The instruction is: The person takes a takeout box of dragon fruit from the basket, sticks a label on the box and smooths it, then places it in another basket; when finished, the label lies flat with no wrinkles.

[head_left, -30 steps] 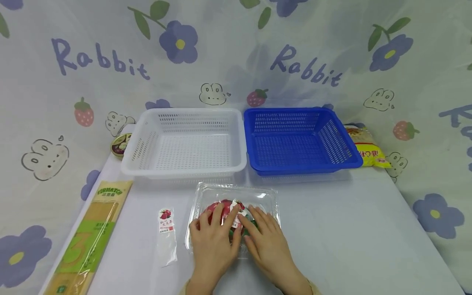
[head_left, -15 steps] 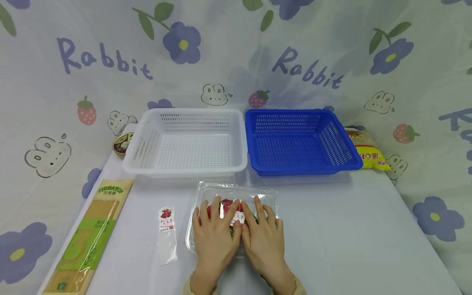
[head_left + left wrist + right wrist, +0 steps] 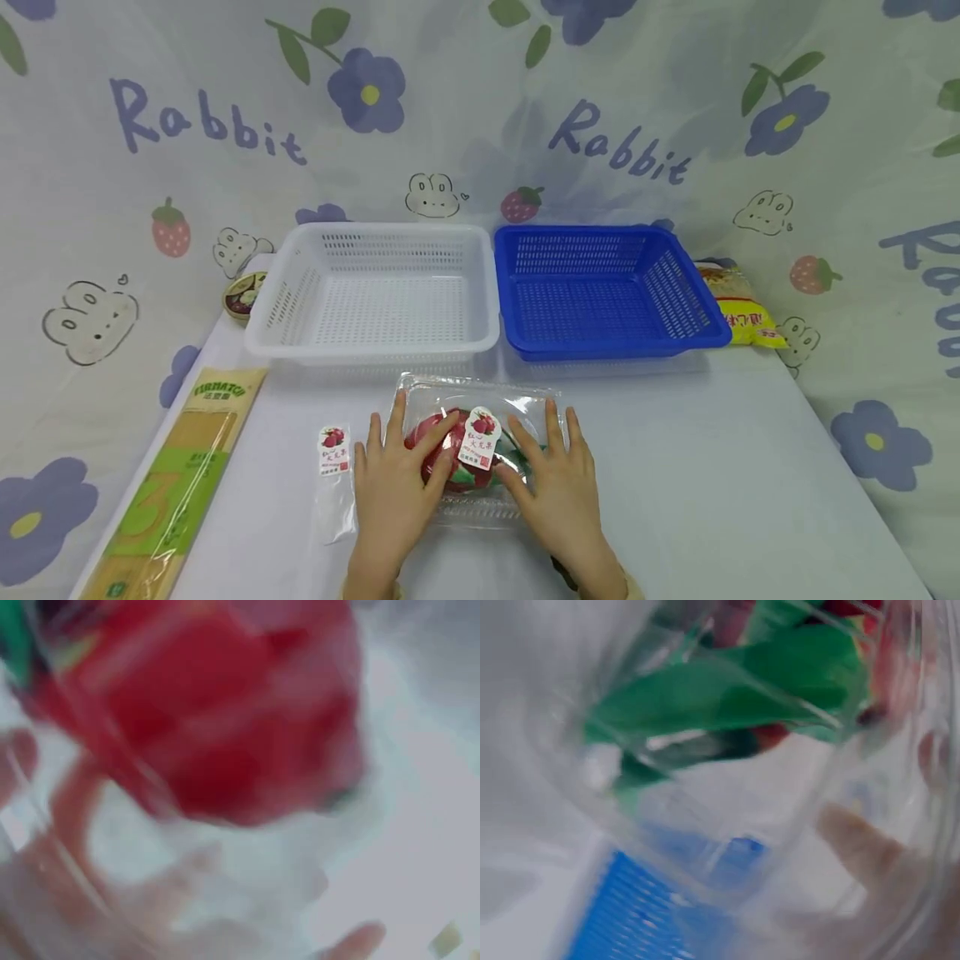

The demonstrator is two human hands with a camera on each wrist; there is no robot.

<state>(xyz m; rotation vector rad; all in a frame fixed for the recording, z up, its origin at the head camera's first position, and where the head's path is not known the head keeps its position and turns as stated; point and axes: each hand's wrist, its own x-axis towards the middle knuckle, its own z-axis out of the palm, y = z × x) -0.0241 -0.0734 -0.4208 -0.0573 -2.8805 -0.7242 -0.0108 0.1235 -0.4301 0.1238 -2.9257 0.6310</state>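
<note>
A clear plastic box [image 3: 480, 510] lies in front of me with a red and green dragon fruit [image 3: 429, 427] inside. On its lid is a white sticker [image 3: 481, 440] printed with dragon fruit. My left hand [image 3: 397, 483] rests over the box's left side, fingers spread. On the right side my right hand [image 3: 558, 487] lies likewise, fingers apart. The left wrist view, blurred, has the red fruit [image 3: 232, 727] through the plastic. Green leaf tips [image 3: 727, 686] fill much of the right wrist view. To the left lies a clear strip [image 3: 334, 492] bearing a similar printed label.
A white basket [image 3: 375, 346] and a blue basket [image 3: 615, 343] stand side by side behind the box. A long noodle packet [image 3: 172, 492] lies at left. Behind the baskets' outer sides are a round tin [image 3: 242, 298] and a yellow food bag [image 3: 746, 312].
Both hands have moved apart from the middle of the lid towards its sides, and the fingers have spread. The sticker on the lid is now uncovered. The box has stayed about where it was.
</note>
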